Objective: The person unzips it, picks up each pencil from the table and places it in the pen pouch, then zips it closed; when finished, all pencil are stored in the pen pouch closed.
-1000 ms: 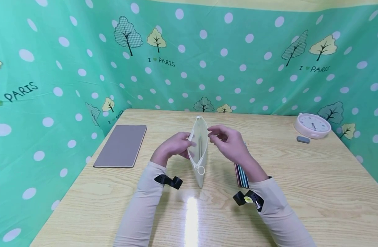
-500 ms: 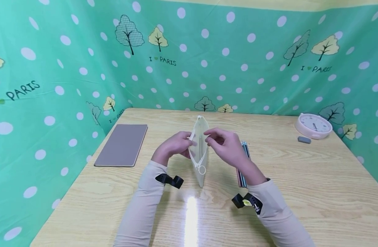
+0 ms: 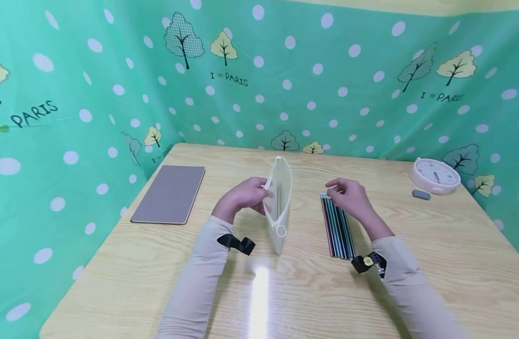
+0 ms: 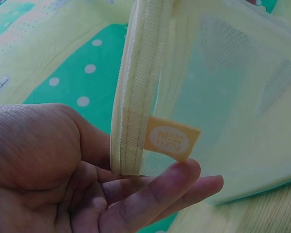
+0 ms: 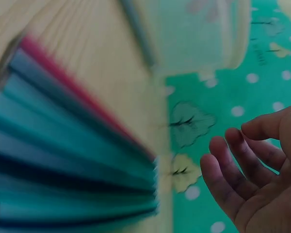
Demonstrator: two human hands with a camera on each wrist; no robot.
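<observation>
Grey and flat, a closed notebook (image 3: 169,194) sits at the left of the frame on the wooden table (image 3: 310,292), well apart from both hands. Now across to the centre: the left hand (image 3: 245,194) has the near-white pouch (image 3: 287,188) by its left side, edge pinched between thumb and fingers, and the left wrist view picks out a little yellow label (image 4: 172,139) beside a fingertip. Pouch upright, mouth gaping, unzipped! And inside, one slim stick (image 3: 279,200), by the look of it a pencil. Just right of centre, a row of pencils (image 3: 337,226) lies side by side on the wood, none in anyone's grasp. Over their far ends hovers the right hand (image 3: 350,197), fingers loosely bent, holding nothing. So the tally, as it reads: one in, the whole row out, the zip undone; packing looks barely begun, with most of the work left. Further right, a small grey eraser (image 3: 421,194) rests on the table, just beside the pink clock (image 3: 435,175), both well clear of the hands.
</observation>
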